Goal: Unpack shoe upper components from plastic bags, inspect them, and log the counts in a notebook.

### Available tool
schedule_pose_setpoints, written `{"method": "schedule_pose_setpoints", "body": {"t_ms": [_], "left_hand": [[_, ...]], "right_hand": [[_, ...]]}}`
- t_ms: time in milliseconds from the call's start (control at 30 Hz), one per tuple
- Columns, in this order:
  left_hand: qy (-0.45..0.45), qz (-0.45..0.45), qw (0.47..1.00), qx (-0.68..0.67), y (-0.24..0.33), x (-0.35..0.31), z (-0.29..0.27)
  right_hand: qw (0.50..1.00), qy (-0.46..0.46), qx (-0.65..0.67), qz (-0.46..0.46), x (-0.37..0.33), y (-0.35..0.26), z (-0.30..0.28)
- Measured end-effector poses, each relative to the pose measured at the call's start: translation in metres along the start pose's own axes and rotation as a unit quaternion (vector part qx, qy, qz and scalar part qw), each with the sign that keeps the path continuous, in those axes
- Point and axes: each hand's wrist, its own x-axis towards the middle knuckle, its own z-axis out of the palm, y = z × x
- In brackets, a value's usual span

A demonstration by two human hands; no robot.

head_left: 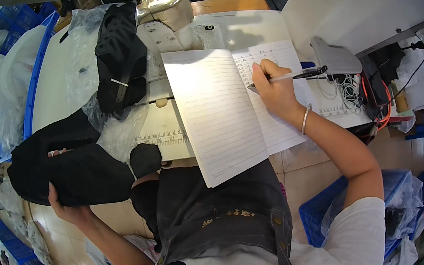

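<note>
My right hand [276, 90] grips a clear-barrelled pen [283, 77], its tip down on the written page of an open lined notebook [212, 98]. The left-hand page shows blank lines and overhangs the table's near edge. At the lower left, my left hand [65, 210] is closed on a black, soft-looking piece [75, 171]. Fingertips show through a slot in that piece, and the thumb lies against its near side. Beside it hangs a smaller black flap [145, 159]. A bundle of black shaped pieces [121, 54], bound with a pale tie, lies on clear plastic beyond.
A metal sewing machine head [166, 11] stands at the back, over the white table [165, 124] with its printed ruler. A grey flat holder [336, 57] and coiled white cord [349, 91] sit at the right. Blue crates [318, 208] with plastic bags flank me.
</note>
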Motion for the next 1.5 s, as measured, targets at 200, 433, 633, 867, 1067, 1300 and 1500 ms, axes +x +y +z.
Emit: {"method": "schedule_pose_setpoints", "body": {"t_ms": [200,433,633,867,1067,1300,1500], "left_hand": [[0.038,0.009,0.999,0.037,-0.001,-0.001,0.007],[0.009,0.011,1.0,0.018,-0.002,0.001,0.0],[0.014,0.006,1.0,0.009,-0.002,0.0,0.003],[0.015,0.008,1.0,0.019,0.0,-0.002,0.004],[0.0,0.001,1.0,0.011,-0.002,-0.001,0.0],[-0.016,0.002,1.0,-0.012,0.0,-0.002,-0.003],[0.022,0.003,0.999,0.03,-0.002,-0.001,0.003]], "right_hand": [[1.0,-0.004,0.016,-0.003,-0.001,0.004,0.0],[1.0,0.018,0.016,-0.012,0.0,0.002,0.0],[1.0,0.008,0.023,-0.006,0.0,0.003,0.0],[0.999,0.012,0.044,-0.005,-0.001,0.002,0.001],[0.999,0.03,0.043,0.014,0.0,0.005,0.0],[0.995,0.058,0.065,0.042,-0.001,0.005,0.002],[0.995,0.077,0.048,0.043,0.002,0.014,0.001]]}}
